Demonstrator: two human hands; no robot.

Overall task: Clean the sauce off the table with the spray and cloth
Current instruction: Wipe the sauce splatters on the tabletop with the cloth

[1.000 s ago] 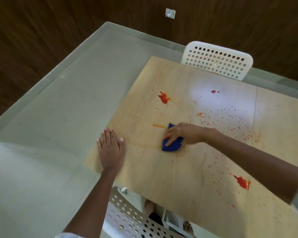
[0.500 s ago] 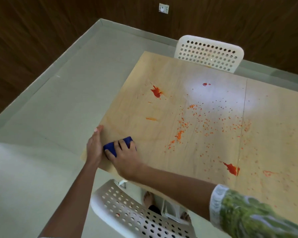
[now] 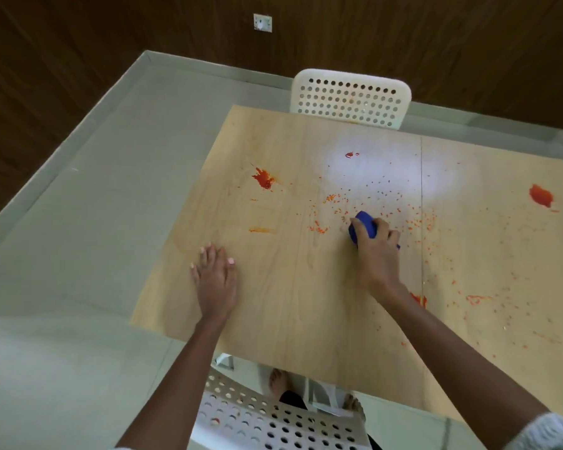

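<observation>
Wooden table (image 3: 290, 319) remains heavily spattered with sauce (image 3: 263, 178). Your right hand (image 3: 376, 251), fingers curled round the blue cloth (image 3: 362, 226), has swung from the near-left corner to mid-table; your left hand (image 3: 214, 280) now presses flat, fingers straight.

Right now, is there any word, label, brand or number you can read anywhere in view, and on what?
None: no readable text in this view.
Blue cloth gripped in the right hand: no label shows.
Table, with the left hand flat on it: only red sauce marks.
Wall plate: too small and blurred to tell any marking.
White chair: only holes.
</observation>
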